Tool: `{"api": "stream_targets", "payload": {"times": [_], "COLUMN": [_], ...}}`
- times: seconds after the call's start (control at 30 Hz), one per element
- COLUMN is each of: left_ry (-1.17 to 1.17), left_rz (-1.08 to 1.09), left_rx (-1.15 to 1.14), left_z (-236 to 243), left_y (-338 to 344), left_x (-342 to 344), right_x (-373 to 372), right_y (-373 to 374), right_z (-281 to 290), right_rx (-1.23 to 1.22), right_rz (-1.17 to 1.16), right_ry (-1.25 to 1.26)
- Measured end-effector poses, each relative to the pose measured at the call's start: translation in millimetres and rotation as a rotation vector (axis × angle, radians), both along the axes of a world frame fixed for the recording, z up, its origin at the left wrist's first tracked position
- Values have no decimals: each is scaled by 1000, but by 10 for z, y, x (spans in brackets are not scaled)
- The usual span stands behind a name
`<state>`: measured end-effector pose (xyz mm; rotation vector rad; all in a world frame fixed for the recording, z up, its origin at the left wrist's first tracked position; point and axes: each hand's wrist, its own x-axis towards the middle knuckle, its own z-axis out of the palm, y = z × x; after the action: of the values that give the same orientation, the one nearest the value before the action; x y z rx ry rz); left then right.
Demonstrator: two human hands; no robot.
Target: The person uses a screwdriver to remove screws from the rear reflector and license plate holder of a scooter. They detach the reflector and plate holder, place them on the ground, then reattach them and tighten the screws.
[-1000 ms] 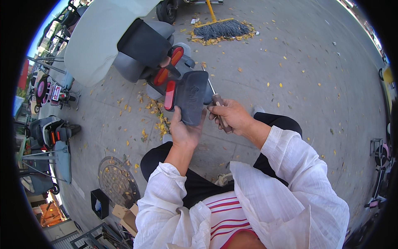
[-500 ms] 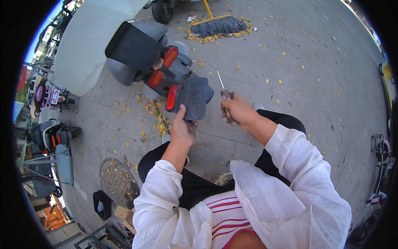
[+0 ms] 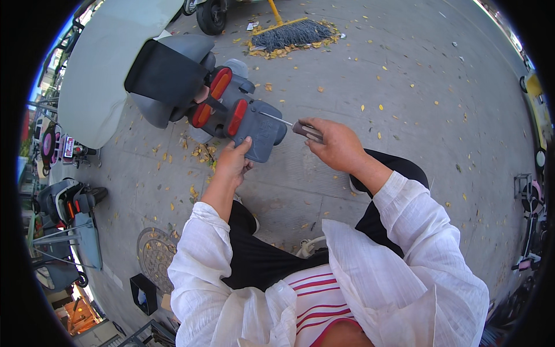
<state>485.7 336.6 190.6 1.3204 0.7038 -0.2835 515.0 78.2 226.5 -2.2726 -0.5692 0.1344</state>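
The dark grey rear mudguard point(image 3: 265, 134) of a scooter point(image 3: 167, 72), with a red reflector point(image 3: 237, 117) on it, juts out in front of me. My left hand point(image 3: 232, 163) pinches the mudguard's near lower edge, thumb on the face and fingers underneath. In my right hand point(image 3: 337, 146) is a screwdriver point(image 3: 307, 131), held by its brownish handle. Its thin metal shaft points left across the mudguard. The tip is over the mudguard's upper part, close to the reflector; whether it sits in a screw is too small to tell.
A pale panel point(image 3: 104, 69) covers the scooter's left side. Beyond lie a grey mop point(image 3: 292, 36) and a black wheel point(image 3: 211, 16). Yellow leaves dot the paving. At left are a parked scooter point(image 3: 68, 201), a manhole cover point(image 3: 155, 254) and a black bin point(image 3: 143, 294).
The screwdriver has swung from pointing up and away to pointing left, its tip now over the mudguard. My left hand still grips the mudguard's edge. The whole view has shifted slightly.
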Motion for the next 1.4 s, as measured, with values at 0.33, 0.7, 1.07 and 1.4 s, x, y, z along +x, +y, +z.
{"api": "stream_targets", "payload": {"times": [0.33, 0.7, 1.07, 1.4], "left_ry": [3, -18, -134, -187], "left_rz": [-15, -35, -135, -330], "left_rx": [54, 104, 414, 690], "left_z": [-38, -22, -93, -301], "left_y": [-5, -41, -5, 261], "left_x": [40, 38, 40, 126], "right_x": [91, 81, 106, 257], "right_y": [14, 19, -14, -63], "right_z": [15, 25, -12, 121], "right_rx": [16, -5, 35, 200], "right_rz": [-24, -15, -9, -148], "right_ry": [-28, -43, 27, 754]}}
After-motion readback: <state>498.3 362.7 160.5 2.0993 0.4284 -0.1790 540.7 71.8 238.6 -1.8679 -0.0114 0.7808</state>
